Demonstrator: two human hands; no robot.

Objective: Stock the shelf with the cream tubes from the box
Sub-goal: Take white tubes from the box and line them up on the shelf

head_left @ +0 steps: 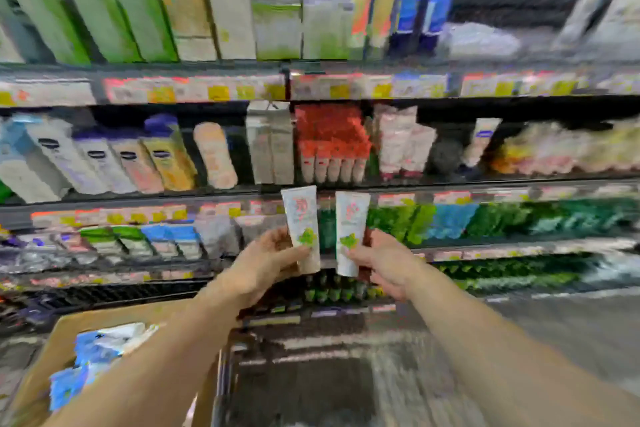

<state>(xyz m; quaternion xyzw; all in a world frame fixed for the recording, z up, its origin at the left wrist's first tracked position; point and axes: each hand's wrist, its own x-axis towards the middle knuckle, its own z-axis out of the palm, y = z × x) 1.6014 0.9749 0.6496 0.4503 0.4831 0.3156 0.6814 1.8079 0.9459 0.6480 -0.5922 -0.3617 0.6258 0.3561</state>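
Each of my hands holds one white cream tube with a pink mark and a green leaf print, upright in front of the shelves. My left hand (273, 260) grips the left cream tube (301, 215) by its lower half. My right hand (377, 260) grips the right cream tube (351, 218) the same way. The two tubes stand side by side, a small gap apart. The cardboard box (69, 329) sits at the lower left under my left forearm, with blue and white packs (93, 354) inside. The whole picture is blurred.
Several shelf levels (311, 87) full of tubes, bottles and cartons fill the view. Red-capped tubes (329, 149) stand on the middle shelf just above my hands. Green packs (485, 222) line the lower shelf to the right. A metal cart frame (221, 374) lies below.
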